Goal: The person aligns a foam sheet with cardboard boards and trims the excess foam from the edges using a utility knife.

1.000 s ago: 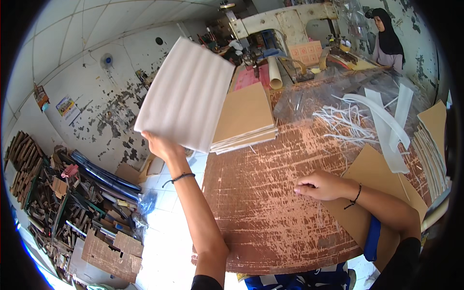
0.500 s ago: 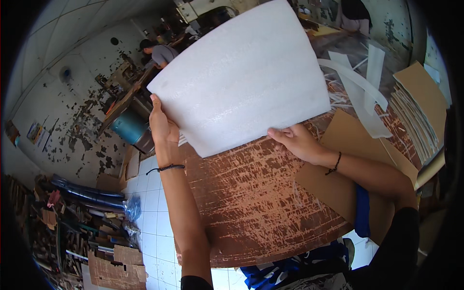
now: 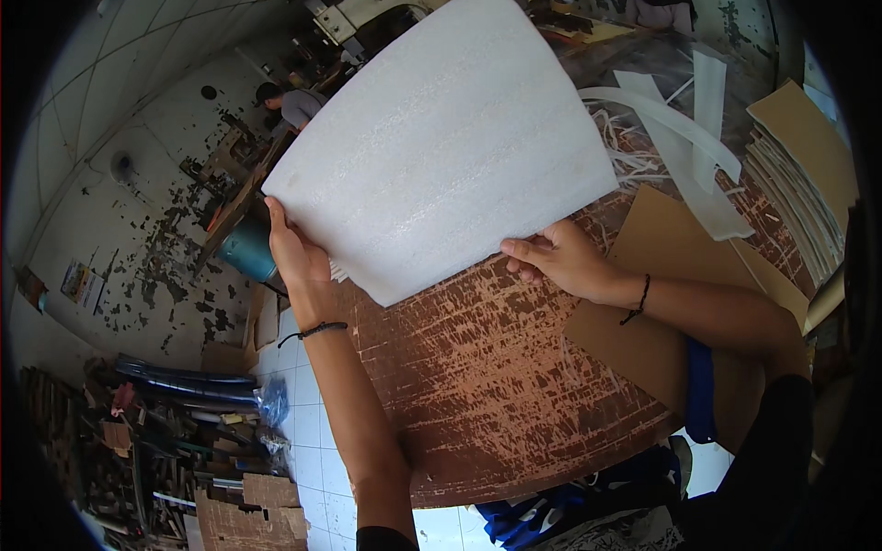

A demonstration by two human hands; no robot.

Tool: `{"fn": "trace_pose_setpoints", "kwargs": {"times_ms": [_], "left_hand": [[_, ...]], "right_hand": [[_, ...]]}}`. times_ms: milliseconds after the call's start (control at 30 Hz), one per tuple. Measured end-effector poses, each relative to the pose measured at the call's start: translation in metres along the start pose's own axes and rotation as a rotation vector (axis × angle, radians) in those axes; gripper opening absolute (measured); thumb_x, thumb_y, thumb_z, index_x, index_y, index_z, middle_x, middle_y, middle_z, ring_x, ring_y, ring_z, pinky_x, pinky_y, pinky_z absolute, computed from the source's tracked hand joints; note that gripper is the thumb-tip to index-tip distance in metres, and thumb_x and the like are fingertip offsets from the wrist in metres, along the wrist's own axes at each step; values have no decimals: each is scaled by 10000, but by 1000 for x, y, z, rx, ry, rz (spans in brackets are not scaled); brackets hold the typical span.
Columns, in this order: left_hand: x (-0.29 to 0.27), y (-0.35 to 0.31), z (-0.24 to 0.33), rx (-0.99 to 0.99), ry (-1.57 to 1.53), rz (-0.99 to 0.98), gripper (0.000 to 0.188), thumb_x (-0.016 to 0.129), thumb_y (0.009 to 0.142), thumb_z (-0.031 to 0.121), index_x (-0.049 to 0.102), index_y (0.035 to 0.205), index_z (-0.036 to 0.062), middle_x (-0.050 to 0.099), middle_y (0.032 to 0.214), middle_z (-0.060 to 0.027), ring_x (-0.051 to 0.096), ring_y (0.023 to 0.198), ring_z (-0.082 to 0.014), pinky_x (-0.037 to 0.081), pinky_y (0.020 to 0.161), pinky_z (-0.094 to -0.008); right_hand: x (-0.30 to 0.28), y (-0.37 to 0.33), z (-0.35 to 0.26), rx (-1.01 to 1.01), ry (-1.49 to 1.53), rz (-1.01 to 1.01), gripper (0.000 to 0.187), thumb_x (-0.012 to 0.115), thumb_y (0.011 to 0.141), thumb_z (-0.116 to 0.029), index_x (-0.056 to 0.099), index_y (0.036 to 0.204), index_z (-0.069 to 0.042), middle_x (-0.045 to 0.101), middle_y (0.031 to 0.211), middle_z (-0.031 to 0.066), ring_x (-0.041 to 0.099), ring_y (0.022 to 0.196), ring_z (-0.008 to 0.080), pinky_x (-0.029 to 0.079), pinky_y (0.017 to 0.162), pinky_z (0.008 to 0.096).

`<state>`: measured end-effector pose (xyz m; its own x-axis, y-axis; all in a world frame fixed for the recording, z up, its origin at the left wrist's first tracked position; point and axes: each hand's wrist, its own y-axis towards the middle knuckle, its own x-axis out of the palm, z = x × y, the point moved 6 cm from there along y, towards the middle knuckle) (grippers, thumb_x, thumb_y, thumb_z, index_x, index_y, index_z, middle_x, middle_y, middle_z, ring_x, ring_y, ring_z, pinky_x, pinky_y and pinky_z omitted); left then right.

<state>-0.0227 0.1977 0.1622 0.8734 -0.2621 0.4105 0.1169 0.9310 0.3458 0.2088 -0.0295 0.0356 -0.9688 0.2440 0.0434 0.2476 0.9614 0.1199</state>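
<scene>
A large white foam sheet [image 3: 450,147] is held up, tilted, above a scratched brown table [image 3: 496,386]. My left hand [image 3: 299,250] grips its lower left edge, with the thumb showing at the corner and the other fingers hidden behind. At the lower edge, right of the middle, my right hand [image 3: 562,260] pinches the sheet between thumb and curled fingers. Below my right forearm lies a brown cardboard piece [image 3: 675,248] on the table.
White foam strips [image 3: 684,151] and thin offcuts lie at the far right of the table. Beside them stands a stack of cardboard sheets [image 3: 799,174]. Another person [image 3: 294,104] bends over a workbench at the back left. Scrap material [image 3: 175,441] is piled on the lower left floor.
The foam sheet and both hands have shifted slightly left in view. My grip on the sheet stays much the same. The surroundings have moved a little with the camera.
</scene>
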Motion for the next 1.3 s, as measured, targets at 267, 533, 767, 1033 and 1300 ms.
{"fn": "trace_pose_setpoints", "kwargs": {"times_ms": [267, 533, 767, 1033, 1300], "left_hand": [[0, -3, 29, 184, -1, 26, 474, 470, 1070, 391, 554, 1310, -9, 585, 1332, -101, 530, 1254, -195, 393, 1110, -358], [-33, 3, 50, 230, 35, 99, 490, 479, 1063, 408, 541, 1333, 4, 579, 1336, -99, 542, 1248, -200, 417, 1098, -369], [-56, 5, 68, 294, 21, 95, 533, 453, 1061, 445, 514, 1368, 14, 552, 1381, -119, 517, 1274, -235, 401, 1108, -390], [-98, 11, 58, 203, -320, 159, 407, 478, 1018, 400, 382, 695, 171, 350, 674, 0, 346, 600, -162, 375, 599, -319], [-111, -1, 70, 335, 136, -26, 276, 452, 973, 202, 371, 718, 135, 437, 691, -22, 417, 661, -170, 402, 725, -299]], "right_hand": [[-6, 0, 3, -24, 7, -12, 353, 584, 1030, -314, 658, 1081, 27, 697, 868, 45, 583, 692, 57, 493, 542, 220], [-7, -1, 3, -16, -25, 41, 365, 579, 1032, -334, 645, 1094, 19, 694, 884, 38, 576, 689, 49, 496, 555, 212], [-9, -2, -5, -58, -2, 112, 263, 575, 1040, -238, 584, 1172, -10, 682, 927, 43, 568, 715, 57, 482, 596, 222], [-9, -4, -12, -186, -65, 77, 173, 613, 1008, -123, 576, 1140, -19, 724, 991, 92, 672, 887, 99, 504, 717, 248], [-3, -8, -16, -382, -159, 43, 216, 668, 971, -130, 585, 1138, -21, 740, 971, 92, 702, 914, 127, 510, 730, 256]]}}
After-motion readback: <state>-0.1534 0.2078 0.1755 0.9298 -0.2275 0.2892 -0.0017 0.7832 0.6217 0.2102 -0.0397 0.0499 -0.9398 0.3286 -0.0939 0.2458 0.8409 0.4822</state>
